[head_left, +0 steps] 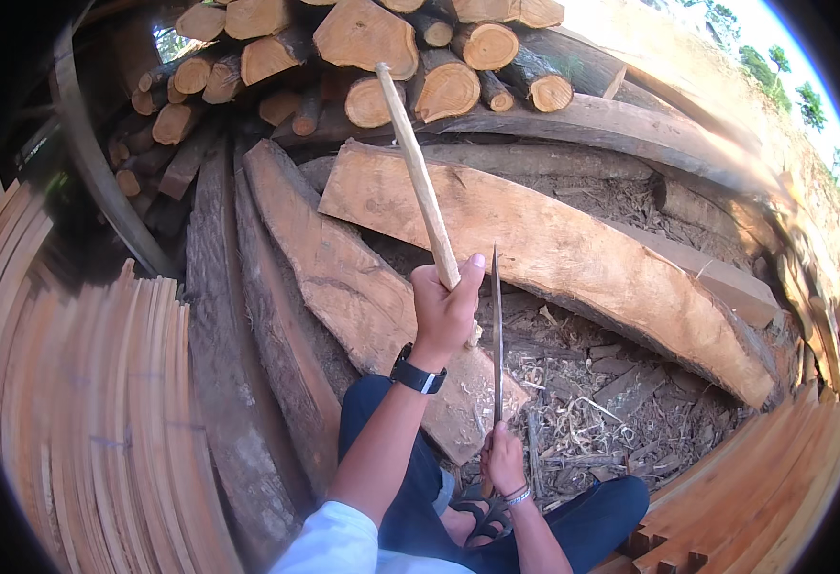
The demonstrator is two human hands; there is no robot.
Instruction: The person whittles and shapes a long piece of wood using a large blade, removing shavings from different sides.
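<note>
My left hand (pixel 446 304) is closed round a pale, peeled wooden stick (pixel 414 170) near its lower end. The stick points up and away, its tip in front of the log stack. In my right hand (pixel 503 460) is the handle of a machete (pixel 497 340), its long narrow blade pointing away from me, edge-on to view. The blade stands to the right of the stick, apart from it. Beneath my left hand lies a thick slab (pixel 339 273) with its near end between my legs.
Cut logs (pixel 365 38) are stacked at the far side. A curved slab (pixel 535 230) lies across the middle. Wood shavings (pixel 592 426) litter the ground. Sawn boards (pixel 104 383) stand at left, more boards (pixel 764 488) at right. My sandalled foot (pixel 482 521) is near the machete handle.
</note>
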